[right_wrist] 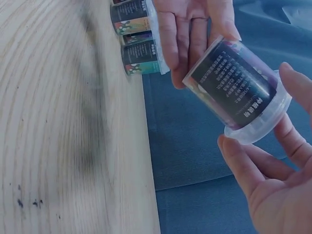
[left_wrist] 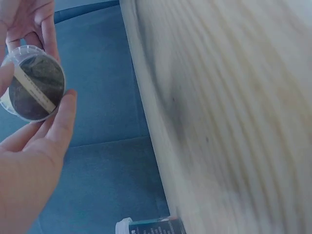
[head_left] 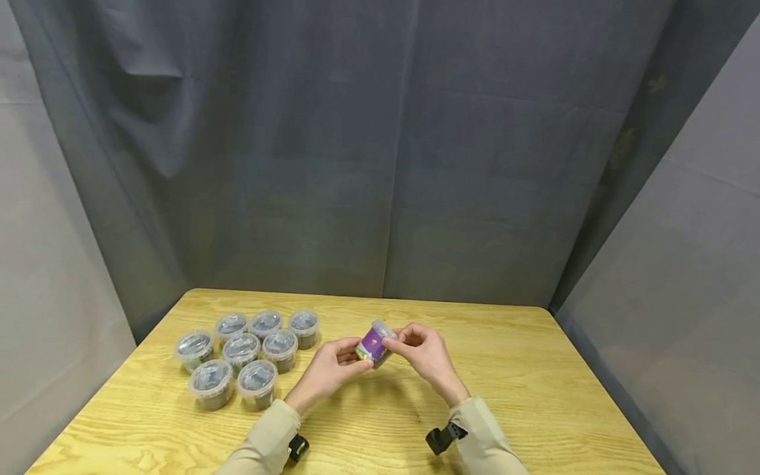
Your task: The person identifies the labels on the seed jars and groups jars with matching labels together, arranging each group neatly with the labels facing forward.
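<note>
A small clear tub with a purple label (head_left: pixel 373 344) is held tilted above the table between both hands. My left hand (head_left: pixel 330 371) grips its lower end, thumb at the edge. My right hand (head_left: pixel 426 356) pinches it near the lidded end. In the right wrist view the tub's dark printed panel (right_wrist: pixel 234 80) shows, with the right fingertips (right_wrist: pixel 233 151) at the clear lid rim (right_wrist: pixel 261 122). The left wrist view shows the tub's round end (left_wrist: pixel 38 87), dark inside with a pale strip across it.
Several similar lidded tubs (head_left: pixel 240 348) stand grouped on the left of the wooden table (head_left: pixel 522 396). Grey cloth (head_left: pixel 309 145) hangs behind the table, with pale panels (head_left: pixel 683 264) at both sides.
</note>
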Demonstrator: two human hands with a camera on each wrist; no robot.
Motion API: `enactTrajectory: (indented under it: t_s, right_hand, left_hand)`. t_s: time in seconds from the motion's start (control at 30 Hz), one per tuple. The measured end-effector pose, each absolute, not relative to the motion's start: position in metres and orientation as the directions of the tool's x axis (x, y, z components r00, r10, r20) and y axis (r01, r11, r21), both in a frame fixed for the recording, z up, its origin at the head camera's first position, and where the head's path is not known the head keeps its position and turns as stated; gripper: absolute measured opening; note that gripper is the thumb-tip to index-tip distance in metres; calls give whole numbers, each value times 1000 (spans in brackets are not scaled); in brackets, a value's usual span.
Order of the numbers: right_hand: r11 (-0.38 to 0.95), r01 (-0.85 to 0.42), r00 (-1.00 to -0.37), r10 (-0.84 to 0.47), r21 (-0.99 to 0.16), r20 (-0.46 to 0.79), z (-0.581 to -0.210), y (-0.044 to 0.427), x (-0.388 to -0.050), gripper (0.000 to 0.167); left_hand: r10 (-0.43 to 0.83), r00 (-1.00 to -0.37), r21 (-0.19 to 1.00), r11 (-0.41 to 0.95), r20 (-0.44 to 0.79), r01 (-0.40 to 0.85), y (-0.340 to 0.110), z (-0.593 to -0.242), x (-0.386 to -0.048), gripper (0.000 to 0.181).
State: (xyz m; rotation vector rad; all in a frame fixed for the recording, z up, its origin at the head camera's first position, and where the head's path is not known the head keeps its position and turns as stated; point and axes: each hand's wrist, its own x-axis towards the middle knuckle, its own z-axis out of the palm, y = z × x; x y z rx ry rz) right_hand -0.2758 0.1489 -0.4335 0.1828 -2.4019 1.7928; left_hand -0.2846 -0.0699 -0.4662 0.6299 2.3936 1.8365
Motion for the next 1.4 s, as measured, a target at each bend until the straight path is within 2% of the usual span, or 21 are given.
enactTrajectory:
  t_s: [0.2, 0.33, 0.47, 0.67, 0.97, 1.23, 1.4]
  right_hand:
    - [294, -180, -984, -44, -939, 175, -435, 147, -277, 29]
    - [312, -191, -982, -55, -931, 183, -437, 147, -278, 30]
    - [286, -193, -981, -46, -939, 188, -438, 150, -278, 31]
    - [237, -209, -978, -79, -949, 195, -438, 154, -279, 30]
    - [226, -195, -981, -48, -954, 189, -435, 153, -280, 30]
    - [237, -228, -974, -66, -944, 218, -419, 155, -268, 24]
    - [241, -238, -971, -63, -941, 230, -430, 155, -274, 27]
  left_hand:
    - [301, -930, 946, 180, 209, 271, -69, -469, -284, 64]
    - [274, -929, 923, 224, 250, 314, -67, -470, -283, 61]
    - [293, -915, 897, 263, 276, 355, -66, -468, -283, 61]
    - [335, -906, 916, 211, 260, 341, -66, -466, -284, 62]
    - [230, -904, 862, 288, 360, 416, -58, -464, -282, 57]
    - [329, -899, 925, 144, 290, 351, -57, -465, -288, 56]
    - [236, -903, 881, 233, 360, 412, -54, -464, -284, 54]
